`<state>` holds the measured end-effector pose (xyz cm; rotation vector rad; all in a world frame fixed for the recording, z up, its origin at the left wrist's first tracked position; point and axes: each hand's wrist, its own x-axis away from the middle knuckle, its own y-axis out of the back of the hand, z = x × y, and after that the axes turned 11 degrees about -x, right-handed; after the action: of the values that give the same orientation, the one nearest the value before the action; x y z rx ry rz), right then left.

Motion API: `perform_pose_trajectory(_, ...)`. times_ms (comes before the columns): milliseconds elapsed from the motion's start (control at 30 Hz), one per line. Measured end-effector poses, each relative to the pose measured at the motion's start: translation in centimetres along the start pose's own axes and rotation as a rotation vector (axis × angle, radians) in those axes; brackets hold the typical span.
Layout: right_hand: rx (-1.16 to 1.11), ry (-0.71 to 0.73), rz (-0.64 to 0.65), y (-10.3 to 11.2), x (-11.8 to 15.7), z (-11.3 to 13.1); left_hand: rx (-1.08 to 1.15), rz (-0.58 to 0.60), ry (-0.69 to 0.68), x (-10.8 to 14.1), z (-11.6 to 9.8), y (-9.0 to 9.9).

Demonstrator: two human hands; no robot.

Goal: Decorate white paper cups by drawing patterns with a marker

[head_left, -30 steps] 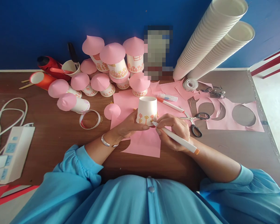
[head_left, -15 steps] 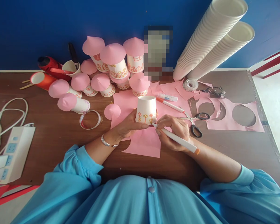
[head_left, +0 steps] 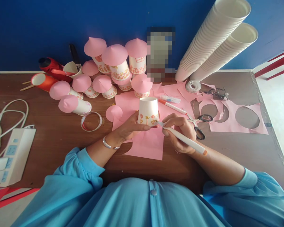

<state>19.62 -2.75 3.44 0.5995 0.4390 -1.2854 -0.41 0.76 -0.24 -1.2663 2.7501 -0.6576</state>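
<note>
My left hand (head_left: 134, 124) is closed around a white paper cup (head_left: 148, 108), its thumb along the lower edge. Red and yellow flowers run along the cup's lower part. In my right hand (head_left: 180, 132) is a white marker (head_left: 188, 142) with an orange end, its tip at the cup's lower right side by the last flower. The cup's far side and the left fingers behind it are hidden. Pink paper (head_left: 146, 146) lies beneath both hands. Just beyond my right hand are black-handled scissors (head_left: 200, 133), partly covered by it.
Several decorated cups with pink cone tops (head_left: 115, 55) stand at the back left. Two tall stacks of paper cups (head_left: 203, 41) lean at the back right. Another marker (head_left: 175, 108), a tape roll (head_left: 193, 86), a white ring (head_left: 91, 121) and a power strip (head_left: 19, 154) lie about.
My right hand and the marker have shifted slightly right, and the marker's tip has moved from the cup's lower edge up to its right side. My left hand holds the cup nearly still.
</note>
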Motion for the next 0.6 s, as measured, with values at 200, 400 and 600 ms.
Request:
perform_pose_trajectory(200,-0.059,-0.012,0.021,-0.1,0.3,-0.4,0.067,-0.025,-0.01,-0.2,0.2,0.0)
perform_pose_trajectory(400,-0.075,-0.015,0.066,-0.2,0.3,-0.4,0.051,0.026,0.002,0.0,-0.1,-0.3)
perform_pose_trajectory(600,0.033,0.056,0.111,-0.2,0.1,-0.4,-0.024,-0.044,0.099,0.2,-0.9,-1.1)
